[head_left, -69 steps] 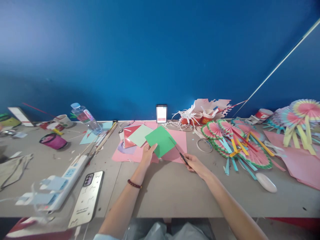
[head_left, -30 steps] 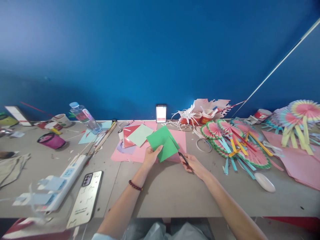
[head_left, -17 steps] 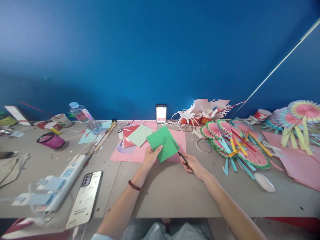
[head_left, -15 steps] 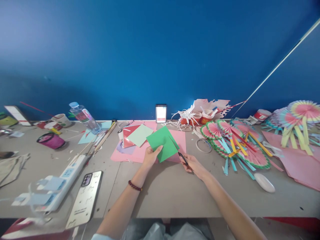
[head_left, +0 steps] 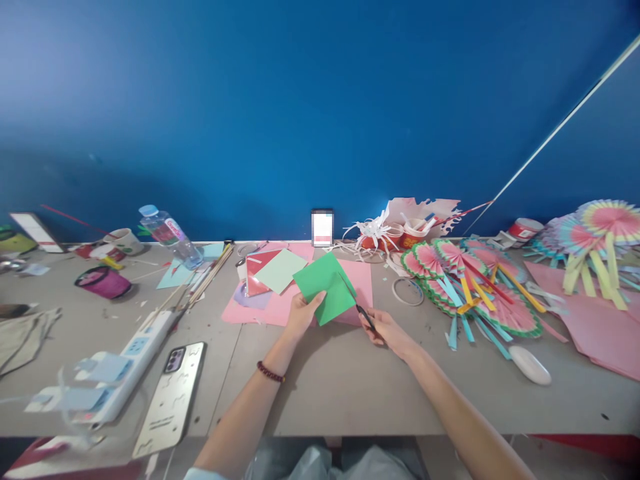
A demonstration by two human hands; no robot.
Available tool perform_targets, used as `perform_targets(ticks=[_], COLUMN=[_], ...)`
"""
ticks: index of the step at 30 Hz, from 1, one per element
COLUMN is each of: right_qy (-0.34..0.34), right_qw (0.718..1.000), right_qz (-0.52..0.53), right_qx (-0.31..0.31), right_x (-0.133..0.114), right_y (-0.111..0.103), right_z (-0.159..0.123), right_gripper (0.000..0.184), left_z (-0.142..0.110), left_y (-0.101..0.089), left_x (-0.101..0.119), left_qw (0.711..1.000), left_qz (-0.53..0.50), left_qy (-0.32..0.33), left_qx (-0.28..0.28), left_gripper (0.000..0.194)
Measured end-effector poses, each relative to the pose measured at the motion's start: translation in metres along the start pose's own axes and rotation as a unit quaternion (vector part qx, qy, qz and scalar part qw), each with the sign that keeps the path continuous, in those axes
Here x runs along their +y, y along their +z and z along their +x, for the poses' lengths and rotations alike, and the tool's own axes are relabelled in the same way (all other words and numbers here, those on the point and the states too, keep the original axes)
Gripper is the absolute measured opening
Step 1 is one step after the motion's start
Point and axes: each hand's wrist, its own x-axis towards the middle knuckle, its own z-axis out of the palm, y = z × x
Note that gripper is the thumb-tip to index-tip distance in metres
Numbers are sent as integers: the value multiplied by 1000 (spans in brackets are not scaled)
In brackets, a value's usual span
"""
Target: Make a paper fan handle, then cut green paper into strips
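My left hand (head_left: 302,313) pinches the lower left edge of a green square of paper (head_left: 325,283), its thumb lying on top. In my right hand (head_left: 385,329) is a pair of black-handled scissors (head_left: 367,319), fingers closed round the handles. The blades lie along the right side of the green paper, where a narrow strip is partly cut from the edge. Beneath and behind it lie a pink sheet (head_left: 357,277), a pale green square (head_left: 281,271) and a red packet (head_left: 257,283).
Right of my hands are a tape roll (head_left: 407,291), pleated paper fans (head_left: 505,310) and a white computer mouse (head_left: 530,365). To the left lie a phone (head_left: 170,400), a power strip (head_left: 133,363) and thin sticks (head_left: 213,273). A bottle (head_left: 173,237) leans near the wall.
The scissors have shifted very slightly at the right edge of the green paper. Both hands keep their grip in nearly the same place.
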Motion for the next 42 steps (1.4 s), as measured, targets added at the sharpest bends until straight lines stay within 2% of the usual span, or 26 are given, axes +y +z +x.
perform_targets(ticks=[7, 27, 42], right_qy=[-10, 5, 0], right_qw=[1000, 1000, 1000], right_qz=[-9, -3, 14], right_qx=[-15, 3, -5], right_x=[10, 6, 5], right_y=[-5, -4, -3], right_z=[5, 3, 2], right_gripper=[53, 51, 52], left_z=[3, 1, 3], left_y=[-1, 1, -1], left_x=[-4, 0, -3], left_qw=[1000, 1000, 1000], left_qz=[-3, -14, -9], left_qy=[3, -11, 0], left_qx=[-7, 3, -6], left_gripper=[44, 41, 57])
